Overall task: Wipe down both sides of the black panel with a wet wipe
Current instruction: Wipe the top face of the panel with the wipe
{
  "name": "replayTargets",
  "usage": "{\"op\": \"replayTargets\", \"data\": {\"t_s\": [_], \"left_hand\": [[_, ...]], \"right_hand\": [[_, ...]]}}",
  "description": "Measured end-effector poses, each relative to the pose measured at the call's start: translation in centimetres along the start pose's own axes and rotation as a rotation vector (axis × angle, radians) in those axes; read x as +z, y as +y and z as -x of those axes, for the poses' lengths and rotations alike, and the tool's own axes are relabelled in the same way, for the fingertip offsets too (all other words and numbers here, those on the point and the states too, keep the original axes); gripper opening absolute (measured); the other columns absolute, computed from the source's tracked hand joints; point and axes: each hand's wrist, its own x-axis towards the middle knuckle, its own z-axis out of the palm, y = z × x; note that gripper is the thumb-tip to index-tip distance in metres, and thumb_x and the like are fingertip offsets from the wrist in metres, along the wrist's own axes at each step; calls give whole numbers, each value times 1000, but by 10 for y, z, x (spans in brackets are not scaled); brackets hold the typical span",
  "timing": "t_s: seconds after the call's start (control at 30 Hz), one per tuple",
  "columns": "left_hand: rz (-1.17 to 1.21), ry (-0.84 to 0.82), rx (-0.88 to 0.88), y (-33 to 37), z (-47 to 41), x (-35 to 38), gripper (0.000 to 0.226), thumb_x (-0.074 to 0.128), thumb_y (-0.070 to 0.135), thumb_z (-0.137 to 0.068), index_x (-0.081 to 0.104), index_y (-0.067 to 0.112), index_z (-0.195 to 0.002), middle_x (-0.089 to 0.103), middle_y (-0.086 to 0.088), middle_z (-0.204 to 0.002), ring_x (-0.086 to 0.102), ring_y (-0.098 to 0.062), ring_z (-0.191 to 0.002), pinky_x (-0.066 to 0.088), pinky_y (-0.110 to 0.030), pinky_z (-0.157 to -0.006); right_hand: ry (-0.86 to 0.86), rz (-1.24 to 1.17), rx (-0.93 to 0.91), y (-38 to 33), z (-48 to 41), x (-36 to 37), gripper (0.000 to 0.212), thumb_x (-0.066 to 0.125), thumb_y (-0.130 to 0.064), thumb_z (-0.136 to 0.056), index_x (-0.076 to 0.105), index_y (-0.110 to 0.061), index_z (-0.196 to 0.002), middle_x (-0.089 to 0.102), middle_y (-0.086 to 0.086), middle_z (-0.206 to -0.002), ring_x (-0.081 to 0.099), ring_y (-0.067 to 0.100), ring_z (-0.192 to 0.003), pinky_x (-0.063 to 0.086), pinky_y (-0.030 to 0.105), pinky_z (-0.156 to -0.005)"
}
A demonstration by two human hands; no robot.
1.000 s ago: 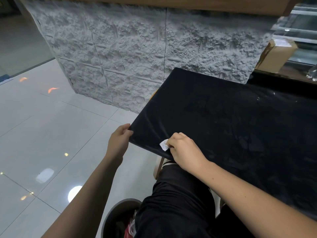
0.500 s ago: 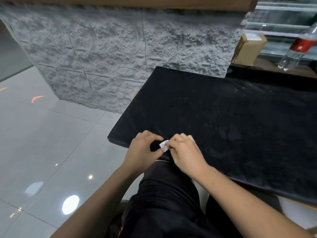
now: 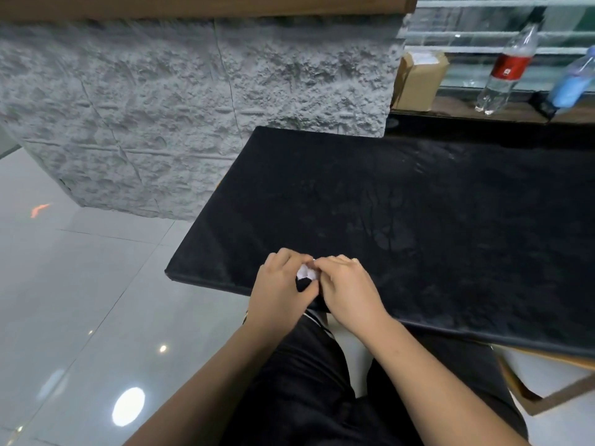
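A: Where did we have the black panel [image 3: 402, 214]?
B: We had it lying flat in front of us, its near edge over our lap in black trousers [image 3: 306, 387], its far left corner close to the rough grey wall [image 3: 193, 107].
A: And our hands?
B: We held them together at that near edge. Our left hand [image 3: 278, 294] and our right hand [image 3: 349, 294] both had curled fingers, pinching the small crumpled wet wipe [image 3: 305, 272] between them. We could not tell whether the wipe touched the panel.
A: What else was around us?
B: We saw a cardboard box [image 3: 418, 78] and a red-labelled bottle [image 3: 505, 72] on the ledge beyond the panel, and glossy floor tiles [image 3: 80, 300] to our left
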Motion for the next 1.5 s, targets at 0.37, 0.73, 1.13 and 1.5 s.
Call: {"op": "replayTargets", "data": {"t_s": [0.37, 0.73, 1.13, 1.5], "left_hand": [[-68, -3, -25, -3, -8, 10, 11, 76, 23, -89, 76, 22, -100, 66, 9, -93, 59, -16, -88, 53, -35, -78], [-260, 43, -98, -51, -24, -27, 10, 80, 23, -87, 78, 24, -97, 69, 7, -82, 59, -20, -81, 50, -40, -74], [-274, 97, -351, -78, -47, -43, 10, 66, 13, -97, 74, 16, -100, 65, -3, -101, 59, -24, -80, 46, -35, -71], [-174, 62, -230, -37, -42, -15, 15, 64, 12, -96, 76, 19, -100, 66, 2, -97, 60, -19, -76, 47, -33, -68]], "right_hand": [[194, 21, 149, 43, -1, -26, 28, 61, -18, -100, 74, -24, -125, 65, -12, -137, 58, 13, -121, 45, 31, -102], [74, 43, 190, 72, 2, -19, 38, 56, -33, -106, 64, -27, -143, 50, -11, -158, 34, 6, -151, 24, 29, -121], [75, 87, 200, 69, 4, -18, 39, 52, -35, -107, 62, -29, -144, 47, -12, -159, 33, 5, -152, 25, 30, -122], [73, 113, 201, 69, 3, -16, 40, 51, -36, -106, 62, -28, -144, 47, -12, -160, 33, 6, -151, 27, 32, -122]]}}
